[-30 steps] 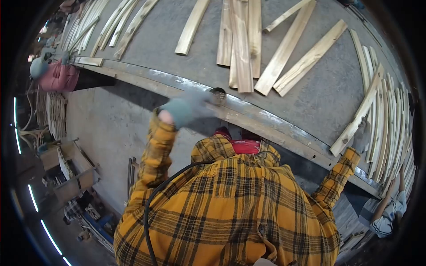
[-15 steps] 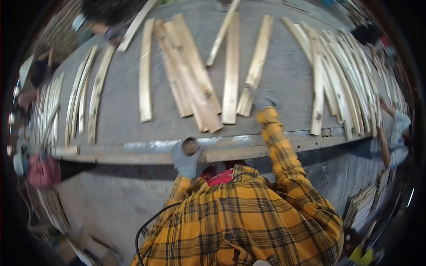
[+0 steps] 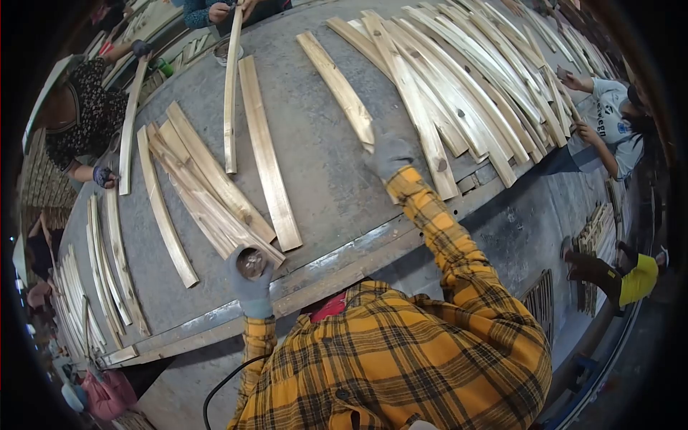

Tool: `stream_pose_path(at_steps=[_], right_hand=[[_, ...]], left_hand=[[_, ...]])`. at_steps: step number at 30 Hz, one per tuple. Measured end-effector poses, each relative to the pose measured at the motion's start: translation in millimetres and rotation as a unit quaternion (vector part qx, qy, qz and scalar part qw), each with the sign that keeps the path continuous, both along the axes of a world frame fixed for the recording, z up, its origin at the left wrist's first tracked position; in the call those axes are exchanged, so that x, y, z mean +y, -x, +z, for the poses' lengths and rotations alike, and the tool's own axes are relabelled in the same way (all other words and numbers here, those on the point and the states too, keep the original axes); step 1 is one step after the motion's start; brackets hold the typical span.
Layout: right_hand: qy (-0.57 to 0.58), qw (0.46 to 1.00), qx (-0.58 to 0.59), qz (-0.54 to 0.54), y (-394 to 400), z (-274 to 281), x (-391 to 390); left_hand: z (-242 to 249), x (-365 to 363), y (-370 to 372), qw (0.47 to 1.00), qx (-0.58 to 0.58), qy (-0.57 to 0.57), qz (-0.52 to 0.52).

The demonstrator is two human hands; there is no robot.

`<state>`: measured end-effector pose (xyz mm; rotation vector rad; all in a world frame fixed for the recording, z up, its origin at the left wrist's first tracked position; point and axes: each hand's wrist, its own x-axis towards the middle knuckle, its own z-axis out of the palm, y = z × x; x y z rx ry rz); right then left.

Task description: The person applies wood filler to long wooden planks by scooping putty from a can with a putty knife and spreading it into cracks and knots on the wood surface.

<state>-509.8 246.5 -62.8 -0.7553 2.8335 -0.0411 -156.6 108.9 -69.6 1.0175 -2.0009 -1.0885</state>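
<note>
My left hand [image 3: 251, 290], in a grey glove, is closed around a small round cup [image 3: 251, 263] with brown, crusted stuff inside. It is held at the table's near edge, by the ends of several overlapping wooden slats [image 3: 215, 208]. My right hand [image 3: 392, 156], also gloved in grey, rests over the lower part of a single wooden slat [image 3: 333, 79]. Its fingers are curled and partly blurred; anything between them is too hard to make out. Left of that slat lies another wide wooden slat [image 3: 270, 158].
Many slats [image 3: 466, 93] are spread across the right of the grey table [image 3: 315, 208]. A person in a dark patterned top [image 3: 89, 107] handles a slat at left. Another person [image 3: 616, 122] stands at right, and hands [image 3: 222, 11] hold a slat at the far side.
The view has turned, so the table now runs slanting up to the right. My right hand remains over the slat's lower part; my left still holds the cup.
</note>
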Motion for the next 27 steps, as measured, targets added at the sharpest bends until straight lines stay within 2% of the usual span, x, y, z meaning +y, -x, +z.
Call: stream_pose_path(at_steps=[2,4,6,7,8,9,10,12,13,14,15,16,17,18,20,21,22,24,25,27], right_hand=[[0.023,0.999,-0.011,-0.020,14.3,8.8,21.8],[0.047,0.998,-0.022,-0.036,24.2,7.3,42.4],[0.302,0.947,-0.106,-0.010,31.0,-6.2,63.0],[0.305,0.946,-0.107,-0.002,36.2,-14.1,71.3],[0.426,0.843,-0.313,-0.096,40.0,-23.5,79.3],[0.511,0.676,-0.497,-0.186,38.0,-29.5,81.9],[0.508,0.677,-0.500,-0.184,29.8,-27.3,82.7],[0.576,0.520,-0.607,-0.173,12.2,-18.3,89.0],[0.537,0.601,-0.526,-0.272,9.2,-31.5,86.4],[0.533,0.600,-0.527,-0.279,2.1,-30.8,88.0],[0.521,0.647,-0.492,-0.260,-5.1,-27.1,89.6],[0.509,0.690,-0.454,-0.240,-11.6,-25.2,90.7],[0.519,0.663,-0.469,-0.267,-16.2,-33.7,97.2],[0.519,0.663,-0.468,-0.270,-20.0,-41.2,105.0],[0.562,0.595,-0.488,-0.303,-35.4,-49.3,118.2],[0.590,0.559,-0.498,-0.303,-54.5,-24.9,112.9],[0.589,0.560,-0.497,-0.304,-59.5,-29.7,116.7],[0.588,0.562,-0.485,-0.321,-67.6,-42.4,131.1],[0.580,0.574,-0.478,-0.326,-69.1,-41.2,133.8],[0.575,0.570,-0.475,-0.345,-76.6,-28.0,134.0]], left_hand=[[3.3,-0.2,21.5,0.997,-0.013,0.031,-0.072],[3.5,-0.2,44.0,0.994,-0.013,0.041,-0.097],[-12.8,-6.6,65.8,0.991,0.003,0.031,-0.128],[-11.1,-11.4,77.9,0.988,-0.007,0.047,-0.147],[-9.4,-16.1,90.9,0.984,-0.018,0.063,-0.167],[-13.3,-21.0,105.4,0.984,0.007,0.027,-0.174],[-22.9,-27.4,120.8,0.983,0.032,-0.011,-0.181],[-40.5,-41.9,151.1,0.981,0.034,0.008,-0.190],[-43.3,-45.9,164.9,0.978,0.048,-0.033,-0.201],[-47.0,-48.0,172.5,0.973,0.062,-0.074,-0.211],[-53.9,-50.1,176.0,0.972,0.059,-0.080,-0.212],[-59.7,-53.0,179.4,0.962,0.076,-0.149,-0.214],[-64.8,-55.8,181.2,0.948,0.094,-0.216,-0.216],[-67.8,-56.1,180.0,0.947,0.094,-0.218,-0.217],[-71.9,-55.1,169.1,0.961,0.066,-0.139,-0.230],[-66.4,-52.7,165.0,0.963,0.051,-0.132,-0.231],[-63.8,-53.2,163.4,0.962,0.051,-0.134,-0.231],[-60.2,-53.5,160.5,0.972,0.007,-0.061,-0.227],[-55.2,-51.5,160.4,0.971,0.004,-0.068,-0.230],[-46.0,-50.6,156.1,0.976,-0.078,0.018,-0.202]])
